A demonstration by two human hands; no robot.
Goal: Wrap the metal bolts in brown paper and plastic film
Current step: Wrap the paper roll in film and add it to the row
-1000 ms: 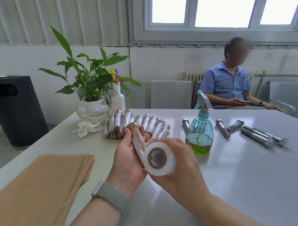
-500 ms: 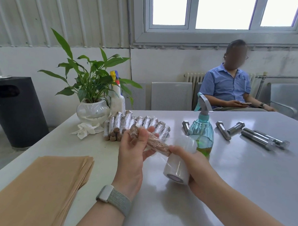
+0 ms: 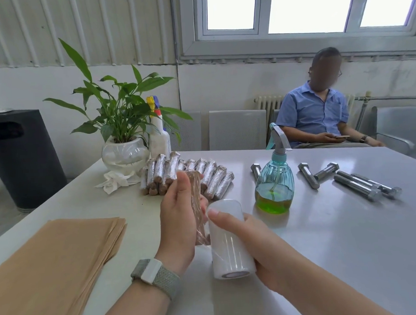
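The left hand gripped the paper-wrapped bolt upright above the table and the right hand clasped the film roll just beside it, probably so the film could wind around

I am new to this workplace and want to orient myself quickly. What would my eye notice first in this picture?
First, the two hands in the centre: the left hand holds a paper-wrapped bolt upright, and the right hand grips a white roll of plastic film beside it. Behind them lies a pile of finished wrapped bolts; bare metal bolts lie on the right of the table.
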